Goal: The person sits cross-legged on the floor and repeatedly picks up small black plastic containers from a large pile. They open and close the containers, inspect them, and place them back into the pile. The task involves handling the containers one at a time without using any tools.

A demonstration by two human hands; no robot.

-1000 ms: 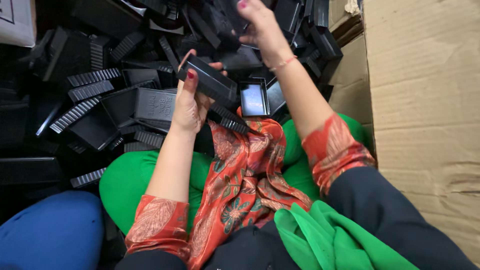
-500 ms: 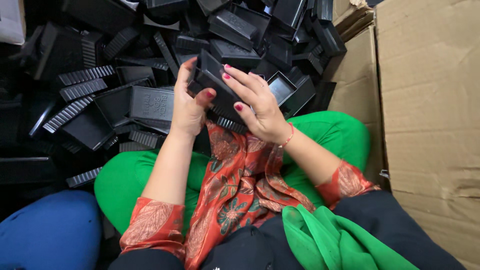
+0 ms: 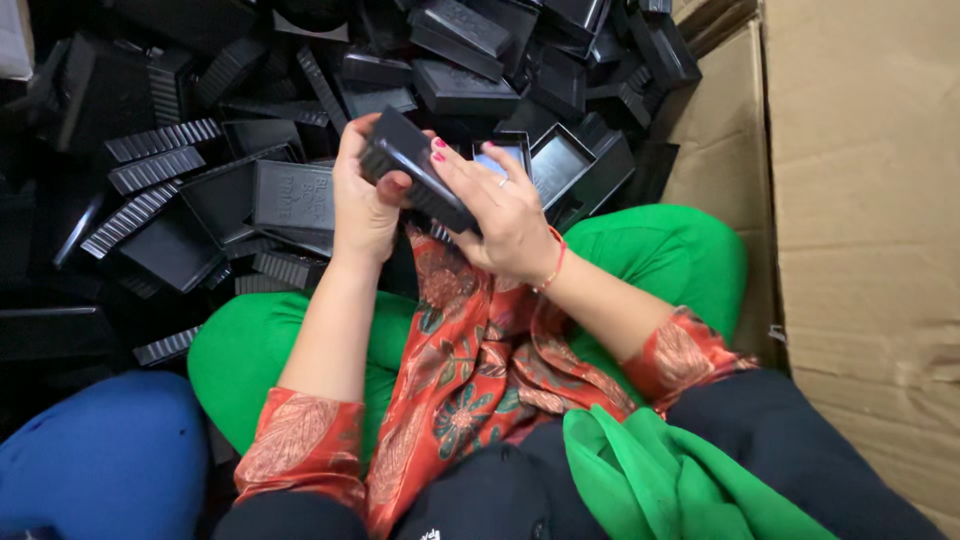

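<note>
We grip black ribbed plastic tray (image 3: 415,170) over heap: left hand (image 3: 365,205) cradling end, right hand (image 3: 505,215) pinching rim. Looks light, stiff; edges safest.

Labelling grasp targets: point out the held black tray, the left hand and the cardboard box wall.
black tray (image 3: 415,170), head view, on its ribbed side wall.
left hand (image 3: 362,205), head view, on the back of the hand.
cardboard box wall (image 3: 860,200), head view, on its bare inner face.
</note>
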